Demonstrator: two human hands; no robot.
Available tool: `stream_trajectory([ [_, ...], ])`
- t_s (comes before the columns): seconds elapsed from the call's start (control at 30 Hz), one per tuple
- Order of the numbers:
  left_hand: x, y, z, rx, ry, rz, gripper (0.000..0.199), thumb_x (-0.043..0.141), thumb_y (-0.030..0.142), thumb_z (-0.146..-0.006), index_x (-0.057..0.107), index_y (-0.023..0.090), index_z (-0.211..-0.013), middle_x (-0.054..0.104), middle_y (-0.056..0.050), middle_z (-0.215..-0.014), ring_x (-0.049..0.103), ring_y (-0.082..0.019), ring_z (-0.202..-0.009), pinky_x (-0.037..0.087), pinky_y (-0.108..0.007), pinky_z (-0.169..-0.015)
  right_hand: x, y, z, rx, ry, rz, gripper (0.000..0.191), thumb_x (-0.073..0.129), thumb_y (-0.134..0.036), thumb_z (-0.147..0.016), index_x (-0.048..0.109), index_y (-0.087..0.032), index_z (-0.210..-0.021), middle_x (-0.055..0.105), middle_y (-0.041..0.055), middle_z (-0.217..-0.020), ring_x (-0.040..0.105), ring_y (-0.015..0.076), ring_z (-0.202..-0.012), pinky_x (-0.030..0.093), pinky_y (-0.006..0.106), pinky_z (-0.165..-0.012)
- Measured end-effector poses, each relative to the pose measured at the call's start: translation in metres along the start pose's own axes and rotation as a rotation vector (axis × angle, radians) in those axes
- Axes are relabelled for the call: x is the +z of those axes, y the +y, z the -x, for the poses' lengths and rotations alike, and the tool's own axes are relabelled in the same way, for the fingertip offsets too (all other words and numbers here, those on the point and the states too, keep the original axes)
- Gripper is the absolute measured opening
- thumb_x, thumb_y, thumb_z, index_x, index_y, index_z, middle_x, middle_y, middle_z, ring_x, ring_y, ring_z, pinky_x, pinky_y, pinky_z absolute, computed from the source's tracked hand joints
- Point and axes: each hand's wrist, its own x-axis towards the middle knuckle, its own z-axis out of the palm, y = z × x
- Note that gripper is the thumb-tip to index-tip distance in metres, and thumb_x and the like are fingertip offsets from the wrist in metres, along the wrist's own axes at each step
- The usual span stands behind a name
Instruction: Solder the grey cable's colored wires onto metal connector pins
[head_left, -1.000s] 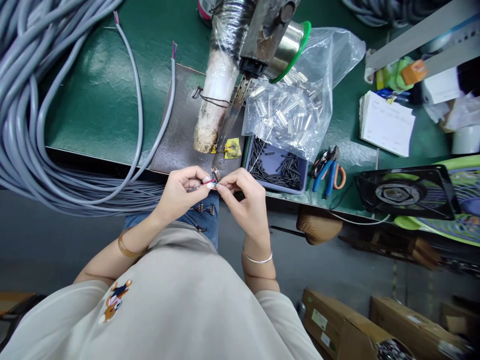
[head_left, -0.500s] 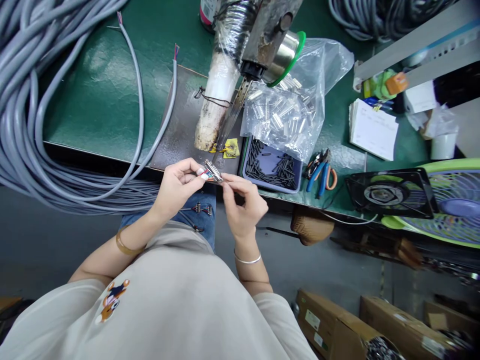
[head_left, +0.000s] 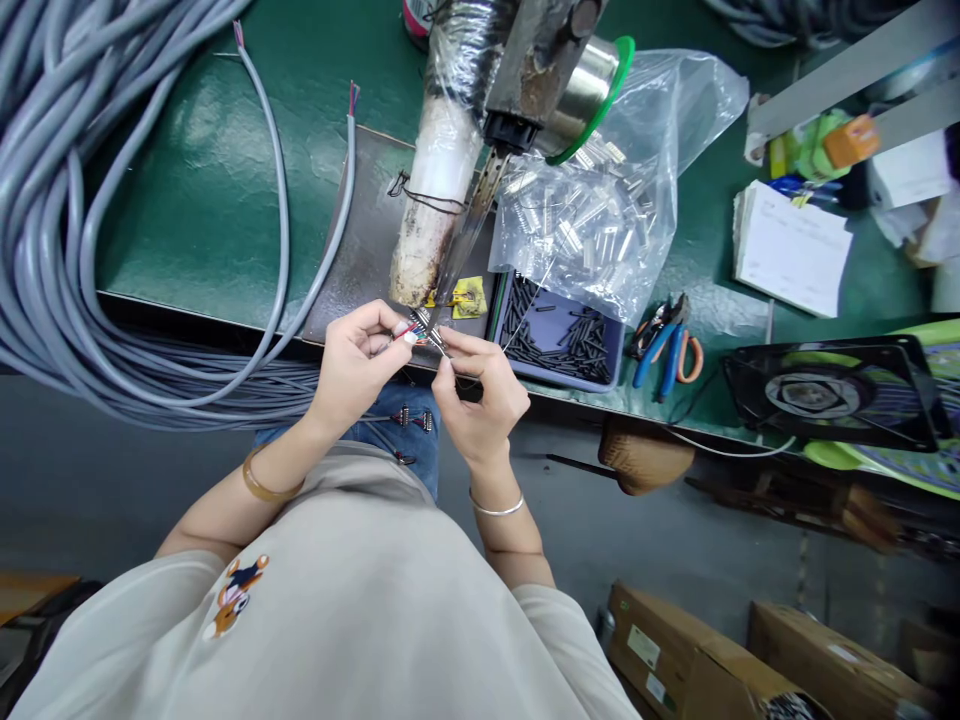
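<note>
My left hand [head_left: 358,365] is closed in a pinch on thin coloured wires [head_left: 409,330] beside a small multi-pin metal connector [head_left: 424,322]. The connector lies right under the tip of a soldering iron [head_left: 459,245], which is fixed pointing downward. My right hand [head_left: 484,395] is closed at the connector's other end. From the metal spool [head_left: 585,98] with a green rim, thin solder wire [head_left: 531,305] runs down to this hand and seems to pass through its fingers. Fingertips and iron partly hide the exact contact.
Grey cables [head_left: 64,250] are heaped at left. A purple tray [head_left: 613,350] of black tubes stands right of the iron, under a clear bag [head_left: 660,150] of metal connectors. Further right are pliers [head_left: 670,355], a paper pad [head_left: 791,250] and a black fan [head_left: 825,392].
The connector has shifted slightly up, under the iron tip, with both hands around it. The solder wire now shows as a line from the spool. The camera view has shifted slightly.
</note>
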Motion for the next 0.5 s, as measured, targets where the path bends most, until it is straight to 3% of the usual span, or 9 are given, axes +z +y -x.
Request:
stream_trajectory([
  [0.23, -0.0001, 0.0043, -0.0014, 0.035, 0.005, -0.028, 0.011, 0.072, 0.018, -0.07, 0.062, 0.015, -0.069, 0.061, 0.0, -0.07, 0.057, -0.008, -0.065, 0.048, -0.018, -0.061, -0.0006, -0.0006, -0.0025, -0.043, 0.007, 0.023, 0.02, 0.065, -0.006, -0.086, 0.056, -0.024, -0.09, 0.078, 0.0059, -0.109, 0.076, 0.0171, -0.093, 0.063, 0.03, -0.08],
  [0.5, -0.0016, 0.0004, 0.002, -0.026, -0.027, -0.011, 0.01, 0.073, 0.017, -0.068, 0.063, 0.015, -0.068, 0.062, -0.001, -0.071, 0.056, -0.008, -0.065, 0.048, -0.018, -0.06, -0.0018, 0.0019, 0.0015, -0.144, -0.013, 0.107, 0.022, 0.066, -0.004, -0.084, 0.053, -0.022, -0.086, 0.079, 0.0108, -0.103, 0.076, 0.0152, -0.087, 0.062, 0.024, -0.072],
])
